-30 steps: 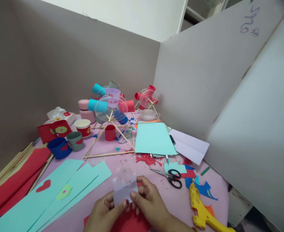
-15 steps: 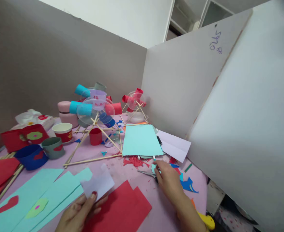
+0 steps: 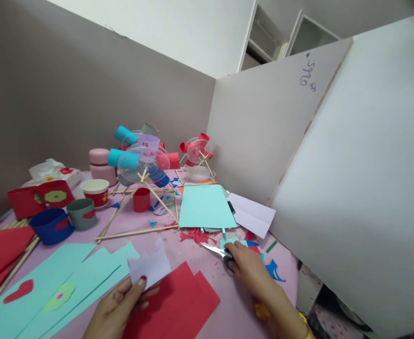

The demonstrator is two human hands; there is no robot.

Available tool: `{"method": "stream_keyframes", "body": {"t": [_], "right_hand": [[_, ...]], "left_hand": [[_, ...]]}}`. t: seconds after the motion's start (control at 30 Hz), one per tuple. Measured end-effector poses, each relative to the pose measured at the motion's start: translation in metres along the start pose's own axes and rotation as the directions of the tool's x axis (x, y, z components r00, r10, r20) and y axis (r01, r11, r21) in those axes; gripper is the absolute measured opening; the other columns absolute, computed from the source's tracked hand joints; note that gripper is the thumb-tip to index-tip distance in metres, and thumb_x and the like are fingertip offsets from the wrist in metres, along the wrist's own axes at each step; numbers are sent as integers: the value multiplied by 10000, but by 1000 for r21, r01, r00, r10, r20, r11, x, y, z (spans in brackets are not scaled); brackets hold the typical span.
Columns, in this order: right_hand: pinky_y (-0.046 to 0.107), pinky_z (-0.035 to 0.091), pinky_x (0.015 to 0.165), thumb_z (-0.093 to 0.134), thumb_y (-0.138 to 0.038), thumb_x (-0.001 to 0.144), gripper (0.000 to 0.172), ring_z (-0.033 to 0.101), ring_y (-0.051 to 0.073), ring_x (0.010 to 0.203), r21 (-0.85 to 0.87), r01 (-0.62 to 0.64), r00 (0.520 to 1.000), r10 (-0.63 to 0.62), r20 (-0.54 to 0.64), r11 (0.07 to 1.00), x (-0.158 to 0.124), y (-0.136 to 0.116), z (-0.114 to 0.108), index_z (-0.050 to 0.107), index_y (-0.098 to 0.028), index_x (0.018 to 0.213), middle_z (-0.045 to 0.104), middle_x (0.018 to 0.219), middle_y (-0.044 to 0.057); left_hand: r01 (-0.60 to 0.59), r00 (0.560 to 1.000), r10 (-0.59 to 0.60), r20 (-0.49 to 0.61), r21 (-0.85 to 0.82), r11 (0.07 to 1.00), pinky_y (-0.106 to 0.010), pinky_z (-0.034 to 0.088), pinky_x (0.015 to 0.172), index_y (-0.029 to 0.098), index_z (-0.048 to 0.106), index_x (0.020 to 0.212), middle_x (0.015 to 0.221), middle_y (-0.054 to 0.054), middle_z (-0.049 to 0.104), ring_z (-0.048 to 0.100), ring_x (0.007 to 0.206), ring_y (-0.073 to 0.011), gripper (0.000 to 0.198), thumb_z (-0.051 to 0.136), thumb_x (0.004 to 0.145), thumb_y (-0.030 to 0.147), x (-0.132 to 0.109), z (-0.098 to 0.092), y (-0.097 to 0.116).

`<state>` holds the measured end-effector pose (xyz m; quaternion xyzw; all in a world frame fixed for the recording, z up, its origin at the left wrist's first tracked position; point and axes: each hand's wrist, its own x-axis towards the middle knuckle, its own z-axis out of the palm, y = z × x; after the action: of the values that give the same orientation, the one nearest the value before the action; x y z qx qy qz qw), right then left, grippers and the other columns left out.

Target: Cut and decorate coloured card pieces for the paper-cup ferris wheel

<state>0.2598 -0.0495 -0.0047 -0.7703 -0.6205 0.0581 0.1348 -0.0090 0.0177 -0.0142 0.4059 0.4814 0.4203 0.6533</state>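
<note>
A small piece of pale lilac paper (image 3: 150, 264), with a torn-looking upper edge, is pinched between the thumb and fingers of my left hand (image 3: 120, 301). It hangs over red paper sheets (image 3: 179, 306) and the ends of light-green paper strips (image 3: 90, 278). My right hand (image 3: 247, 266) has its fingers closed at the black handles of a pair of scissors (image 3: 218, 251), whose blades point left. Part of the handles is hidden under the fingers. Just beyond that hand lie paper scraps (image 3: 195, 235) and a marker (image 3: 224, 234).
Stick-framed wheels with clear discs (image 3: 127, 167) and coloured paper tubes stand at the back. Paper cups (image 3: 94, 190), a pink flask (image 3: 103, 165) and paper rings (image 3: 51, 226) sit left. A light-green sheet (image 3: 207, 207) and folded lilac paper (image 3: 251, 214) lie ahead. Grey partitions (image 3: 249, 127) enclose the table.
My right hand has come down from near the marker onto the scissors' handles, and the scissors have shifted slightly. My left hand keeps hold of the lilac paper. The camera view has shifted a little.
</note>
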Motion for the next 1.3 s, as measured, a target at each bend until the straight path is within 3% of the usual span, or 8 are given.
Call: {"method": "stream_keyframes", "body": {"t": [0.13, 0.17, 0.27, 0.4, 0.63, 0.8, 1.0, 1.3], "right_hand": [[260, 432, 675, 442, -148, 812, 385, 562, 175, 844, 347, 19, 988, 36, -150, 938, -8, -3, -7, 423, -223, 1189, 553, 1007, 57], [250, 438, 630, 460, -198, 817, 394, 563, 165, 790, 545, 31, 979, 84, -185, 838, -8, -8, -5, 391, -223, 1205, 545, 946, 41], [206, 368, 462, 613, -361, 742, 420, 509, 110, 527, 954, 28, 987, 140, -73, 299, -8, -36, 9, 455, -201, 1096, 485, 680, -44], [185, 325, 442, 697, -388, 696, 393, 517, 79, 458, 997, -73, 997, -38, 74, 35, -5, -83, 26, 489, -198, 971, 518, 617, -62], [202, 390, 500, 759, -373, 608, 449, 496, 84, 513, 998, -53, 999, 8, 53, 36, 3, -121, 45, 470, -200, 905, 517, 616, -73], [178, 300, 471, 746, -293, 620, 395, 400, 62, 484, 997, -83, 996, -25, 83, -2, 3, -118, 53, 480, -195, 896, 473, 554, -96], [180, 288, 480, 740, -222, 594, 359, 390, 67, 502, 989, -133, 991, 0, 134, 61, 2, -114, 50, 512, -181, 869, 469, 552, -92], [191, 339, 519, 760, -285, 627, 377, 454, 95, 545, 990, -135, 991, 13, 134, 39, 6, -95, 58, 524, -214, 913, 517, 584, -66]], "left_hand": [[19, 1000, -19, 7, -66, 998, -187, 503, 511, 215, 642, 657, 555, 48, 671, 634, 585, -163, 224, 808, 536, 304, 2, 1, -5], [22, 1000, -22, 8, -91, 996, -172, 493, 503, 211, 636, 656, 547, 57, 659, 619, 570, -144, 232, 814, 532, 295, 1, 1, -6], [18, 999, -13, 31, -145, 989, -140, 459, 482, 196, 614, 626, 530, 74, 627, 569, 516, -94, 227, 808, 558, 292, -2, 1, -8], [-4, 995, 22, 96, -183, 983, -165, 474, 550, 183, 646, 687, 598, 48, 664, 579, 533, -93, 177, 755, 637, 312, -4, 0, -8], [-29, 993, 54, 105, -228, 973, -215, 483, 603, 187, 680, 814, 741, 5, 707, 618, 619, -130, 168, 715, 679, 282, -3, -1, -11], [-26, 985, 53, 164, -162, 986, -267, 482, 650, 165, 686, 919, 838, -62, 726, 634, 744, -203, 308, 718, 660, 327, -11, 6, -14], [37, 980, -48, 193, 58, 998, -253, 458, 550, 123, 684, 788, 620, -55, 706, 639, 623, -206, 392, 758, 576, 444, -5, 6, -19], [53, 963, -78, 258, 105, 993, -245, 435, 569, 122, 688, 807, 693, -83, 708, 635, 625, -188, 380, 678, 666, 475, -7, 4, -11]]}}
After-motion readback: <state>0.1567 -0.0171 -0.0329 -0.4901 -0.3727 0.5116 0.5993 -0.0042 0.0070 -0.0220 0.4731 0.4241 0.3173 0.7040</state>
